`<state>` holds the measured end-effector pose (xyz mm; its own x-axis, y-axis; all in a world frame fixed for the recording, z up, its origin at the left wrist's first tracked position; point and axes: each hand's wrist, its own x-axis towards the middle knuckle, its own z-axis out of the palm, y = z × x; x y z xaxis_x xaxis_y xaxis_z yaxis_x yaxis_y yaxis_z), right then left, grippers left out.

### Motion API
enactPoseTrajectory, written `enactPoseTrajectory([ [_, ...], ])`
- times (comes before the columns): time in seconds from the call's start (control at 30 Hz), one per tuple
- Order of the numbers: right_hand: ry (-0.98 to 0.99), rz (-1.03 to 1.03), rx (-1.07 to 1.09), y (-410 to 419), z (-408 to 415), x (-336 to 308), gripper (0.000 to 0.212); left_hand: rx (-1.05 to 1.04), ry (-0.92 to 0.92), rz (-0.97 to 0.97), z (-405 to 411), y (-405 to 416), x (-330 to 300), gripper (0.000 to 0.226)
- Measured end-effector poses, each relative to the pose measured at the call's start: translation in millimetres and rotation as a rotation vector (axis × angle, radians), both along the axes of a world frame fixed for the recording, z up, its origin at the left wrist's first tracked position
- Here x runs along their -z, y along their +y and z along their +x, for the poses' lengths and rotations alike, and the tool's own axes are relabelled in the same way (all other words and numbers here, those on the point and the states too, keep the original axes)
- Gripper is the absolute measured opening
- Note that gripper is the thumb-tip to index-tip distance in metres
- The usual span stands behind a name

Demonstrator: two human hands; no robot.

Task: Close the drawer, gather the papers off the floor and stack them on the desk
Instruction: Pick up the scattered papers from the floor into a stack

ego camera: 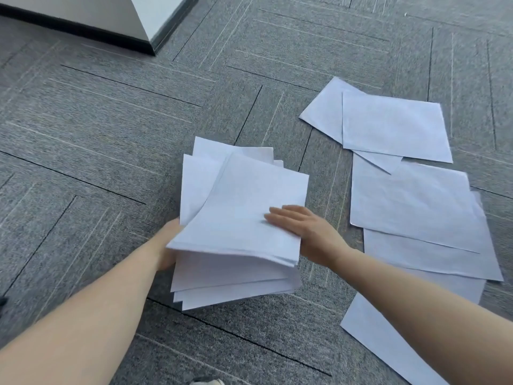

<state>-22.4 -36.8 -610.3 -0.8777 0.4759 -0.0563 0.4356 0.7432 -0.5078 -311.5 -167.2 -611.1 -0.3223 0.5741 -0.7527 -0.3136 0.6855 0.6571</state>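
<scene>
A loose stack of white papers (236, 223) is held a little above the grey carpet in the middle of the view. My left hand (168, 245) grips the stack's left edge from underneath, mostly hidden by the sheets. My right hand (302, 229) lies flat on the top sheet at the stack's right edge, fingers together. Several more white sheets (410, 195) lie spread and overlapping on the floor to the right, one pair further back (388, 123) and one sheet near my right forearm (369, 334). Neither drawer nor desk is in view.
Grey carpet tiles (97, 140) cover the floor. A white wall corner with a black skirting board (138, 26) juts in at the top left. The tip of a shoe (206, 381) shows at the bottom edge.
</scene>
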Motion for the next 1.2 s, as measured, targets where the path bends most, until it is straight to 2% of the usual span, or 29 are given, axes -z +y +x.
enactPoseTrajectory([
  [0.07,-0.031,0.028,-0.150,-1.0,5.4,5.0,0.068,0.055,-0.017,-0.029,-0.4,-1.6,1.1,0.039],
  [0.13,-0.082,0.036,-0.240,-1.4,9.9,10.4,0.076,-0.017,-0.099,-0.061,2.7,-2.5,-0.3,0.028],
  [0.17,-0.103,0.043,-0.261,-0.9,11.3,12.4,0.082,-0.078,-0.110,-0.084,3.9,-1.4,0.2,0.030],
  [0.23,-0.130,0.059,-0.275,-0.5,11.6,12.8,0.088,-0.150,-0.092,-0.110,2.8,0.6,4.0,0.043],
  [0.3,-0.147,0.068,-0.273,-1.8,7.3,8.6,0.086,-0.120,-0.110,-0.103,3.4,2.2,4.7,0.047],
  [0.43,-0.289,0.025,-0.231,-9.3,-9.5,-2.0,0.084,0.016,-0.096,-0.051,12.5,2.2,3.9,0.034],
  [0.53,-0.332,0.060,-0.137,-3.5,-8.5,-7.9,0.076,0.008,-0.064,-0.033,12.8,1.8,5.6,0.034],
  [0.63,-0.375,0.105,0.082,14.5,15.1,-11.2,0.065,-0.010,-0.072,-0.026,7.9,5.0,6.1,0.037],
  [0.8,-0.647,0.168,0.403,35.0,72.1,-2.0,0.059,0.007,-0.202,0.019,24.1,20.8,-2.8,0.028],
  [0.87,-0.733,0.191,0.482,38.6,91.3,3.5,0.054,0.036,-0.246,0.032,34.4,30.5,-2.7,0.033],
  [1.07,-0.889,0.249,0.553,47.7,119.5,7.5,0.052,0.119,-0.293,0.048,68.2,56.4,0.1,0.046],
  [1.2,-0.886,0.257,0.564,55.1,128.3,14.1,0.054,0.132,-0.291,0.047,81.3,64.7,8.3,0.048],
])
